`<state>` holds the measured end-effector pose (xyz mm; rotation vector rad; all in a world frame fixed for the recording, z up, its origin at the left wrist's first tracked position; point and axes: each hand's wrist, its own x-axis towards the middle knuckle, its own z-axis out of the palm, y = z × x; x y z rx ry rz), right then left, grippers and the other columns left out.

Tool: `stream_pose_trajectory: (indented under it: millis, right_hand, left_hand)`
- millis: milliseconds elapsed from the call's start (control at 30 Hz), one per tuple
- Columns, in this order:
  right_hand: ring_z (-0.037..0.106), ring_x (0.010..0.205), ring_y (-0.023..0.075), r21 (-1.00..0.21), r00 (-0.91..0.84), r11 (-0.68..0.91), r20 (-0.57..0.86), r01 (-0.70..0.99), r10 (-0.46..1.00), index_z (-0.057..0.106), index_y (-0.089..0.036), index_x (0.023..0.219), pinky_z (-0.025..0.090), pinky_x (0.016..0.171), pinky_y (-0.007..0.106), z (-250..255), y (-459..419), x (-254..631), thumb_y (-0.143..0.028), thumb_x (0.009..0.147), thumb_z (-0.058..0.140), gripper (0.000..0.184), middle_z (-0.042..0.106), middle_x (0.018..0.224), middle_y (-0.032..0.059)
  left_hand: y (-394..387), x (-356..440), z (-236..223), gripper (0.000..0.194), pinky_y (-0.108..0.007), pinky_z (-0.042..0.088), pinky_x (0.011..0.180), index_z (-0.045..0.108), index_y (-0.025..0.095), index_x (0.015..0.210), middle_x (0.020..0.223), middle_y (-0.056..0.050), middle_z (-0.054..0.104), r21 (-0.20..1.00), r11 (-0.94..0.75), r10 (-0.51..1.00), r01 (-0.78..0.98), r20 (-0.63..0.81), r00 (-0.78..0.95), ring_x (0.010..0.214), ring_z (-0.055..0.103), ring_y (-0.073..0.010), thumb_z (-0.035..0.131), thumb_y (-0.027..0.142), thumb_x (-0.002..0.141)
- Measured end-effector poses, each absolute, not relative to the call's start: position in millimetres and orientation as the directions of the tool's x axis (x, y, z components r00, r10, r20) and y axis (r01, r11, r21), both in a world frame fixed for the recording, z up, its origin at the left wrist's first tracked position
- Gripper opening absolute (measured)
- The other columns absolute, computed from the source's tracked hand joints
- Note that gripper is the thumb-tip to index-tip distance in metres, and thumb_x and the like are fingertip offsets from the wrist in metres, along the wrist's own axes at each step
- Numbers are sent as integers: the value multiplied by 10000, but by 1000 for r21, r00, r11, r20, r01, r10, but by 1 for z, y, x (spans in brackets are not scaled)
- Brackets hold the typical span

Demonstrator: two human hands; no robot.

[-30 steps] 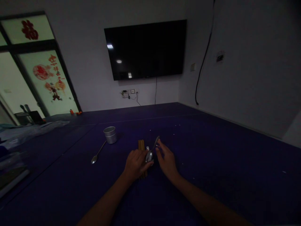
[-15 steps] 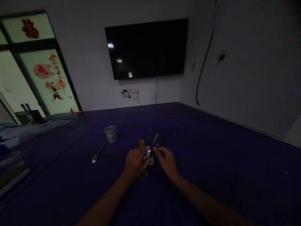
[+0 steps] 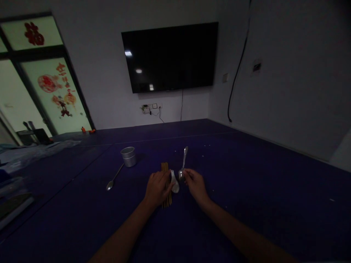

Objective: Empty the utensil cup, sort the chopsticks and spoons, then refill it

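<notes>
My right hand (image 3: 196, 185) pinches a metal spoon (image 3: 185, 157) at its bowl, with the handle pointing away from me. My left hand (image 3: 157, 188) lies across a row of wooden chopsticks (image 3: 165, 167); its index finger and thumb are apart, at the left edge of a white soup spoon (image 3: 175, 185). This soup spoon sits just right of the chopsticks, handle end away from me. Part of the chopsticks is hidden under my left hand.
A metal cup (image 3: 128, 157) stands to the left on the dark blue surface (image 3: 246, 190). Beside it lies a long-handled spoon (image 3: 110, 185). Clear plastic (image 3: 55, 147) is spread at the far left. A television (image 3: 170, 58) hangs on the wall ahead.
The metal spoon has left my left hand and is in my right hand, moved right and turned more upright. The white soup spoon is now uncovered.
</notes>
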<state>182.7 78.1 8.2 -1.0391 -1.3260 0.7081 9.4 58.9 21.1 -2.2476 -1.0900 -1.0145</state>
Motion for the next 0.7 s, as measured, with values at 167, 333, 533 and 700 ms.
stream_pose_trajectory:
  millis: [167, 333, 533, 700]
  right_hand:
    - [654, 764, 234, -837, 138, 396, 473, 378, 870, 716, -163, 848, 474, 683, 329, 2, 81, 192, -469, 837, 442, 411, 722, 844, 98]
    - [639, 647, 208, -717, 75, 309, 449, 625, 890, 718, -197, 720, 406, 587, 273, 2, 77, 194, -382, 864, 434, 368, 711, 704, 55]
    - [636, 648, 185, -594, 25, 242, 405, 767, 914, 722, -210, 747, 368, 571, 255, 4, 74, 192, -290, 875, 451, 309, 709, 714, 54]
    - [635, 765, 192, -442, -55, 248, 405, 862, 913, 713, -214, 733, 381, 628, 255, 7, 73, 191, -214, 848, 494, 247, 699, 797, 72]
  left_hand:
    - [63, 6, 20, 272, -304, 385, 644, 597, 171, 771, 750, -47, 621, -50, -549, 508, 835, 773, 380, 713, 547, -163, 409, 295, 923]
    - [65, 4, 17, 307, -296, 371, 627, 597, 172, 713, 723, -44, 612, -64, -554, 508, 830, 764, 398, 683, 530, -151, 416, 307, 921]
    - [65, 5, 17, 330, -295, 361, 615, 601, 173, 683, 686, -38, 602, -69, -562, 510, 825, 756, 411, 644, 514, -145, 416, 307, 922]
    - [63, 6, 17, 343, -298, 372, 604, 602, 174, 674, 663, -42, 596, -69, -567, 515, 821, 748, 419, 634, 514, -149, 406, 303, 923]
